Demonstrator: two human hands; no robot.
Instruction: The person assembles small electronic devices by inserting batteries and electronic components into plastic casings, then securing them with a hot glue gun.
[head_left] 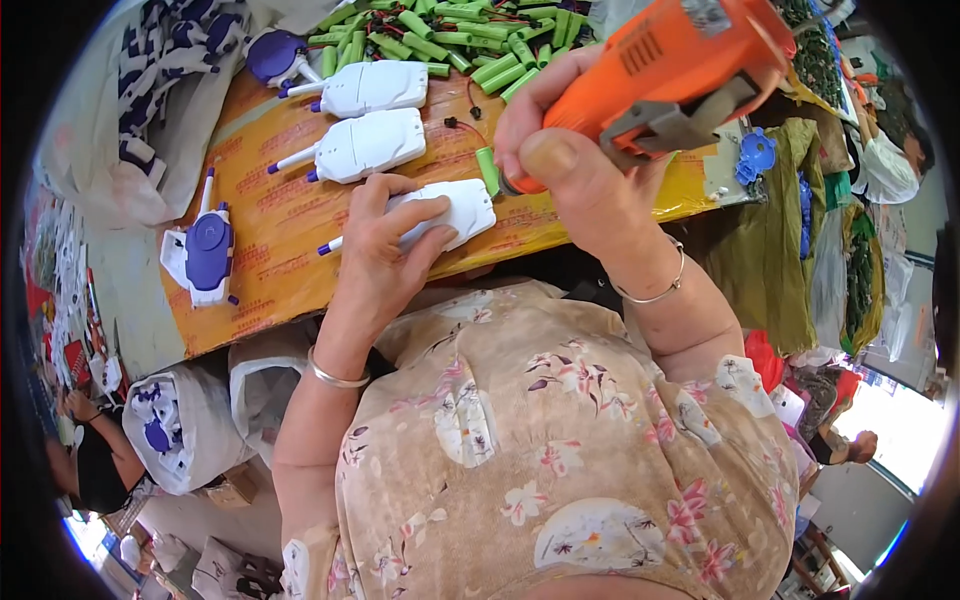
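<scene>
At the front edge of the table, my left hand (385, 238) is closed around a white plastic housing (468, 212) with a short purple-tipped stem, pressing it to the tabletop. My right hand (585, 185) grips an orange power screwdriver (645, 75), held tilted with its narrow end close to the housing's right end. I cannot make out the screwdriver's bit or whether it touches the housing. Just beyond lie two similar white housings, a middle one (372, 146) and a farther one (378, 88). Beside the narrow end is a green battery cell (487, 170) with wires.
Many green battery cells (440, 38) are heaped at the back. A purple-and-white unit (209, 248) lies at left, near a large bag (85, 165) of similar parts. A white sack (185, 430) stands below the table. At right are a blue part (756, 155) and olive cloth (775, 225).
</scene>
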